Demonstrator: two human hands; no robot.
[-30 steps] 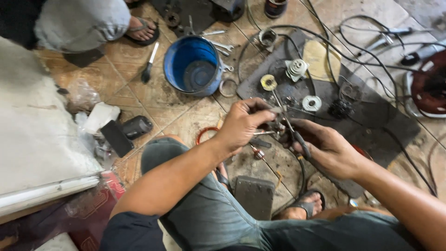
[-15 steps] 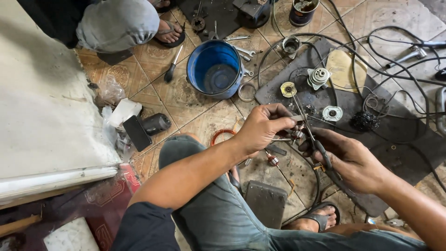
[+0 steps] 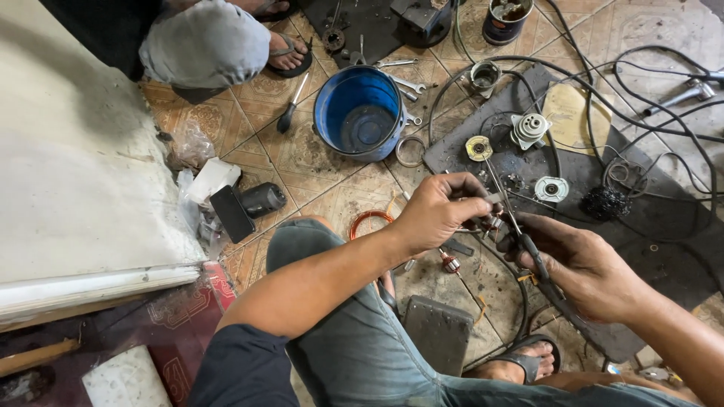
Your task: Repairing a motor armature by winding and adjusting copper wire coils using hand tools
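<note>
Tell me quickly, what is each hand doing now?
Left hand: closed, pinching a small wired part.
Right hand: closed around a thin black-handled tool.

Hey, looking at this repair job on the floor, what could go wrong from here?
The soldering iron in the right hand sits close to the left hand fingers pinching the small wired part; a slip might burn them. Its cord loops near the sandalled foot and could snag. Small parts lying loose on the dark mat might get kicked away.

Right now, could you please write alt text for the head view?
Two bare hands, left hand and right hand, work a thin soldering iron on a small wired part above a tiled floor, beside a round blue plastic bucket.
</note>
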